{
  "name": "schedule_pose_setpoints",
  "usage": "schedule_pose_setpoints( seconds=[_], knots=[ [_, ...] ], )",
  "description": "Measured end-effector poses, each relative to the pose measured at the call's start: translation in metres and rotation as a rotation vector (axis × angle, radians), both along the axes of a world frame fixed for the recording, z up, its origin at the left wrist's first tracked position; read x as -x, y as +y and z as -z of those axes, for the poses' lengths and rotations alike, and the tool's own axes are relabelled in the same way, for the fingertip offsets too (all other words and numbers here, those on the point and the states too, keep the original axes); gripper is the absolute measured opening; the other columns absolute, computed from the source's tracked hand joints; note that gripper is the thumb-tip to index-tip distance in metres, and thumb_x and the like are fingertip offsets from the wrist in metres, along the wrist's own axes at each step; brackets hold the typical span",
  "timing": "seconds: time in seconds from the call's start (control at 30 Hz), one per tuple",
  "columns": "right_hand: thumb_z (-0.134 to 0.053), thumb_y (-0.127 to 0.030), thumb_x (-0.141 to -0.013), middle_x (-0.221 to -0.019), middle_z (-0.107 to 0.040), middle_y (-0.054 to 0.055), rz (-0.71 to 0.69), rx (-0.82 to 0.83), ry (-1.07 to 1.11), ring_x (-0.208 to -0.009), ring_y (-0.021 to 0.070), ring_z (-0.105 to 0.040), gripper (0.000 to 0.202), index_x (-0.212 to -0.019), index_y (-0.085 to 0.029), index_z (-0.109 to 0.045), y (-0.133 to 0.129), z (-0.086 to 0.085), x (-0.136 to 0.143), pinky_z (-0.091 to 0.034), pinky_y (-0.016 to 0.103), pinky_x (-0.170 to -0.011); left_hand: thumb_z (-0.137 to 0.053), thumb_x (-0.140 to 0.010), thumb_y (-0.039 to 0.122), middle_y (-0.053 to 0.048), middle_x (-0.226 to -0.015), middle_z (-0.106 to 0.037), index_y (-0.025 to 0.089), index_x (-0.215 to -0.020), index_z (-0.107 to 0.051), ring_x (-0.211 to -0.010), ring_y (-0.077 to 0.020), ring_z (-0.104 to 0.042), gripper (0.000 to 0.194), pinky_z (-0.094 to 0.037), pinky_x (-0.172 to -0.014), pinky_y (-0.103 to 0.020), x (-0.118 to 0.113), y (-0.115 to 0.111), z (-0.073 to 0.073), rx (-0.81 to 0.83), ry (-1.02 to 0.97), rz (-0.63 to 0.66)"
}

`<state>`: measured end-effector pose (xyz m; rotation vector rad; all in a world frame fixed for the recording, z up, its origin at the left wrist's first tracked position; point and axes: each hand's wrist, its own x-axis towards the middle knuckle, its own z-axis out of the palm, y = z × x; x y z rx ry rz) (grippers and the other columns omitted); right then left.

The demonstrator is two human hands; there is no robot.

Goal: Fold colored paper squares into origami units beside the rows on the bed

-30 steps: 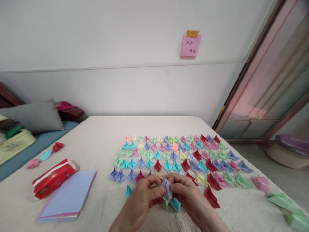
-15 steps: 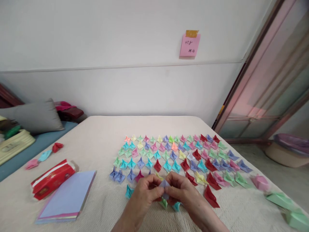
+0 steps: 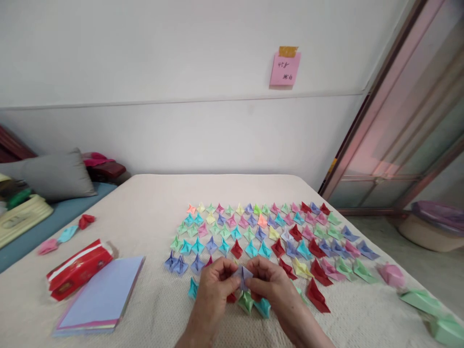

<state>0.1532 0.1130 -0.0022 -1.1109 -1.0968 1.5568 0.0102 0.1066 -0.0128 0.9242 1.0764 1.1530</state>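
Between my two hands is a small lavender piece of folded paper (image 3: 243, 277), its point facing up. My left hand (image 3: 216, 285) pinches its left side with thumb and fingers. On the right side, my right hand (image 3: 267, 280) grips it the same way. Just below my fingers lie a green folded paper boat (image 3: 246, 303) and a turquoise one (image 3: 263, 307). A turquoise boat (image 3: 193, 288) sits left of my left wrist, and a dark red boat (image 3: 317, 296) lies right of my right hand. Some boats behind my hands are partly hidden.
Rows of colourful paper boats (image 3: 251, 249) cover the table's middle and right. A stack of coloured paper (image 3: 105, 290) and a red packet (image 3: 79, 270) lie at left. Pink (image 3: 392, 275) and green folded papers (image 3: 420, 300) sit near the right edge. A pink note (image 3: 285, 68) hangs on the wall.
Both hands have shifted slightly with the lavender paper, which now shows a wider flat face. More of the green and turquoise boats below shows.
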Motion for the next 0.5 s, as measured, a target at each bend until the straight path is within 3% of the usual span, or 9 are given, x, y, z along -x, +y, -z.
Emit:
schedule_pose_setpoints(
  seconds=[0.17, 0.33, 0.5],
  knots=[
    [-0.064, -0.014, -0.061, -0.050, -0.048, -0.008, 0.072, -0.013, -0.026, -0.046, 0.0069, -0.040, 0.009, -0.062, -0.017, -0.056, -0.003, -0.003, 0.005, -0.028, 0.020, -0.045, -0.069, -0.066, 0.019, 0.004, -0.053, -0.055, 0.016, -0.070, -0.062, -0.044, -0.0079, -0.044, 0.009, -0.032, -0.042, -0.018, -0.003, -0.001, 0.003, -0.001, 0.000, -0.007],
    [-0.064, -0.013, -0.056, -0.047, -0.043, -0.008, 0.167, -0.085, -0.018, -0.046, 0.0074, -0.035, 0.010, -0.055, -0.018, -0.056, -0.002, 0.002, 0.011, -0.024, 0.021, -0.046, -0.072, -0.063, 0.019, 0.007, -0.046, -0.049, 0.017, -0.060, -0.060, -0.041, -0.0059, -0.038, 0.012, -0.028, -0.040, -0.017, -0.008, -0.001, 0.008, -0.025, -0.069, -0.105],
    [-0.067, -0.015, -0.061, -0.051, -0.049, -0.006, 0.140, -0.059, 0.052, -0.050, 0.0090, -0.039, 0.006, -0.060, -0.018, -0.063, -0.005, -0.001, 0.009, -0.028, 0.022, -0.050, -0.071, -0.064, 0.018, 0.006, -0.047, -0.050, 0.018, -0.062, -0.063, -0.041, -0.0068, -0.040, 0.008, -0.031, -0.041, -0.018, -0.005, -0.001, 0.009, -0.051, -0.100, -0.113]
  ],
)
